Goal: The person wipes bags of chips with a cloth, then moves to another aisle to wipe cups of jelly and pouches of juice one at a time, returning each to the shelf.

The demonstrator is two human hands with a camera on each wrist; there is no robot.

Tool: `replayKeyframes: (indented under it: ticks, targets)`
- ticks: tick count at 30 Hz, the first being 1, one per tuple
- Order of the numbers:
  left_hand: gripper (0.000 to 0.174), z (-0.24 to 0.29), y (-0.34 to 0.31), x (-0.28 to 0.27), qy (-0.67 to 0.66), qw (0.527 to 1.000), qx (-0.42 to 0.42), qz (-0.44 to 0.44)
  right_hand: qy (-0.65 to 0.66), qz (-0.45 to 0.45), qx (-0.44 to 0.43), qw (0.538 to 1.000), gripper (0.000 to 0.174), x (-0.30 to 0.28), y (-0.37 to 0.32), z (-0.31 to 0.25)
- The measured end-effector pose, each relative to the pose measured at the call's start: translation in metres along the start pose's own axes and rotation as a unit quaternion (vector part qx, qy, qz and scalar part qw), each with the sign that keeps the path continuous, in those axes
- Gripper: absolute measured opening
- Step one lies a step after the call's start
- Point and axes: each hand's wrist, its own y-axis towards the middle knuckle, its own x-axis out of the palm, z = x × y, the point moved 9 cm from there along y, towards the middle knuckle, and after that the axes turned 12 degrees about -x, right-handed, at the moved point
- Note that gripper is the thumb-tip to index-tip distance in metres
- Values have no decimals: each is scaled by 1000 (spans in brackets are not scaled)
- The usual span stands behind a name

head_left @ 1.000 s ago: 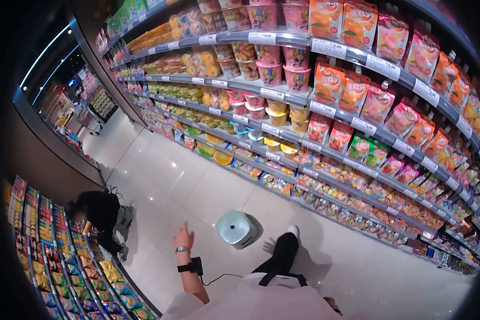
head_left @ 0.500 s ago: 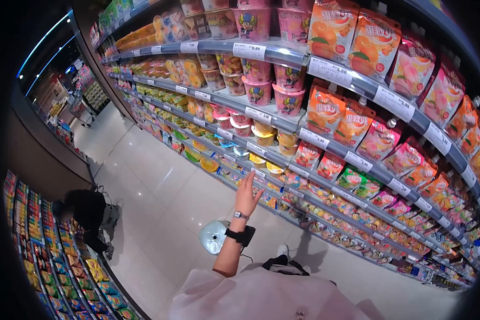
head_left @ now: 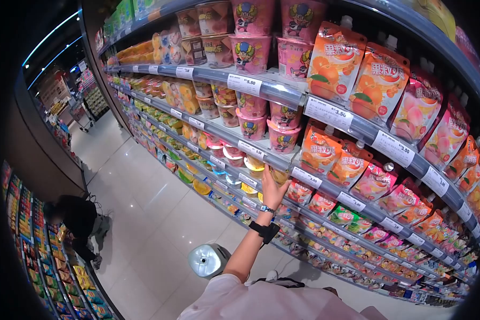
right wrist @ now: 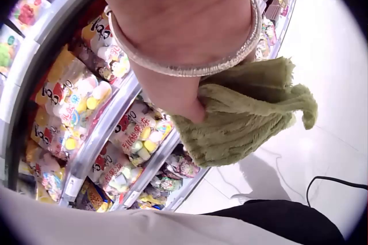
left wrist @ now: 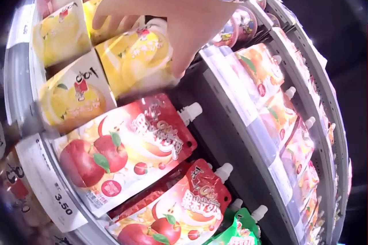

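My left hand [head_left: 274,191] reaches in at a middle shelf, fingers extended and thumb spread apart. In the left wrist view that hand [left wrist: 172,29] is over yellow fruit-printed packs [left wrist: 135,61], its fingers and thumb on either side of one. Red apple-printed spouted pouches [left wrist: 135,150] stand beside these packs. Low by the shelves, my right hand [right wrist: 178,93] grips a fuzzy green cloth [right wrist: 241,118] that hangs in folds; the body hides this hand in the head view.
Orange spouted pouches [head_left: 336,63] and pink cups [head_left: 250,53] fill the upper shelves. A pale green stool [head_left: 208,260] stands on the floor at my left. Another person [head_left: 77,221] crouches by the opposite snack shelves [head_left: 32,234]. A cable [right wrist: 339,182] runs near my leg.
My left hand has risen from above the floor near the stool, moving right and forward to the yellow packs. The view has come closer to the shelves.
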Motion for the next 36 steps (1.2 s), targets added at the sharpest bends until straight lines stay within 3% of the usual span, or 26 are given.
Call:
replayKeyframes:
  ticks: [3,8,12,13,15,17,19,21,23,25,28,31,33,36]
  targets:
    - [97,-16,3,16,-27,997,-52,52,15,8,8,1000,24,-1,-12,15]
    - [97,-27,9,31,35,988,-59,135,41,31,-16,999,24,-8,23,13]
    - [94,-26,14,26,37,991,-75,108,48,36,-11,998,23,-5,12,64]
    - [95,-17,9,19,47,990,-62,121,49,57,-33,997,23,-7,12,55]
    - [94,0,0,6,6,993,-38,113,81,53,10,995,22,-9,10,43]
    - [93,10,-7,-5,-60,993,-40,90,44,31,-37,998,21,-12,16,18]
    - [94,9,-15,-12,-72,993,-26,87,3,61,-105,993,19,-22,20,-19]
    - [93,3,-26,-24,-51,995,-12,83,48,79,-256,962,20,-26,25,-60]
    - [93,1,-41,-34,-59,997,-22,35,-57,107,-287,950,22,-37,27,-108]
    - [92,-8,-65,-52,-63,997,-36,31,73,169,-245,952,23,-66,20,-164]
    - [95,-27,-108,-73,-111,993,-31,-33,137,282,-333,889,25,-128,-43,-295]
    - [97,-10,-160,-95,-149,981,-46,-114,127,366,-407,827,24,-166,-104,-377]
    - [99,14,-188,-117,-163,972,-84,-149,176,327,-522,768,22,-169,-139,-428]
    - [102,26,-225,-139,-106,975,-33,-191,89,186,-643,738,18,-131,-164,-487]
